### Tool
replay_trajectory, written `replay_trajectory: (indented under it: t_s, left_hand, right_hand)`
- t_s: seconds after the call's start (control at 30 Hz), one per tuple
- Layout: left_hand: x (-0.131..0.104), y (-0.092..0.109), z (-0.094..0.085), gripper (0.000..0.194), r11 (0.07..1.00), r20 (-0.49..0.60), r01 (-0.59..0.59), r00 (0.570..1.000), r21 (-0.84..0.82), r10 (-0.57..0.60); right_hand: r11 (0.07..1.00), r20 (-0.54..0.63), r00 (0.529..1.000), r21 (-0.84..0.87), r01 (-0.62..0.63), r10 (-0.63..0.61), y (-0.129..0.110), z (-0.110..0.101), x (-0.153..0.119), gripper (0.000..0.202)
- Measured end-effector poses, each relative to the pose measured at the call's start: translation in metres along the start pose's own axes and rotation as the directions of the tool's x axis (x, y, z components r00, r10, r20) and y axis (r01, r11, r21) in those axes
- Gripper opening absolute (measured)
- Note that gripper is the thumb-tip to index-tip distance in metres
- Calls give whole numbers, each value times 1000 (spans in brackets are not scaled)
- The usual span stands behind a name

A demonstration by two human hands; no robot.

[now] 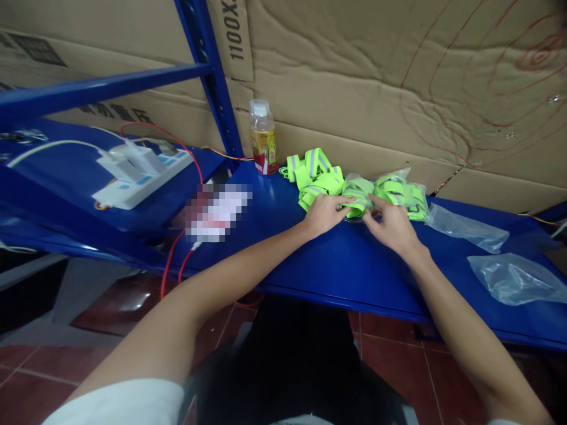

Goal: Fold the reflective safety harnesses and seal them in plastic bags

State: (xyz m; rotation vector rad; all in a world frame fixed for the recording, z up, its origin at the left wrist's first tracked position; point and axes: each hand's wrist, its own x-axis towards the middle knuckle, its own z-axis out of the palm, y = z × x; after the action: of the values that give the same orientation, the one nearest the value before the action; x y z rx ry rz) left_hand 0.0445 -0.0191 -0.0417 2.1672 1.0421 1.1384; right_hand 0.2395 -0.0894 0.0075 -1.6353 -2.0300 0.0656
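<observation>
1. Progress, done: a bagged bundle (415, 200) of neon strap lies in clear plastic on the blue shelf (336, 268), just right of my right hand (392, 224). I judge that one complete, though I cannot see whether its bag is sealed.
2. Progress, in hand: a second bundle (355, 190) sits between my hands. Clear film seems to show around its upper part, so I put it at partway; how far it is covered I cannot tell.
3. Progress, left: loose straps (321, 180) lie heaped just left of the bundle, with no plastic that I can make out. Two clear bags lie flat at the right, a far bag (469, 229) and a near bag (516, 278). I read these as unused.
4. Left fingers: my left hand (323, 213) pinches the bundle's near left edge between thumb and fingers.
5. Right fingers: bent at the bundle's right edge, thumb lower and nearer me. Whether they grip it or only brace it, I cannot tell.
</observation>
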Motion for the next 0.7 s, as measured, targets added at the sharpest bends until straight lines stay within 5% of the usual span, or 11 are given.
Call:
replay_trajectory:
  t_s: [0.17,0.37,0.5,0.7]
  left_hand:
    - [0,-2,2,32,997,-20,-31,999,-65,29]
    - [0,-1,5,42,977,38,-44,998,-208,54]
    - [1,-3,6,30,978,-46,3,999,-207,-13]
    - [0,-4,2,27,974,-61,-23,998,-224,9]
  right_hand:
    - [992,3,999,119,-49,49,8,3,2,76]
    - [963,3,997,257,-79,80,32,1,8,54]
    - [995,-27,1000,102,-13,16,23,2,6,47]
    - [999,-7,1000,-42,27,-28,15,6,3,63]
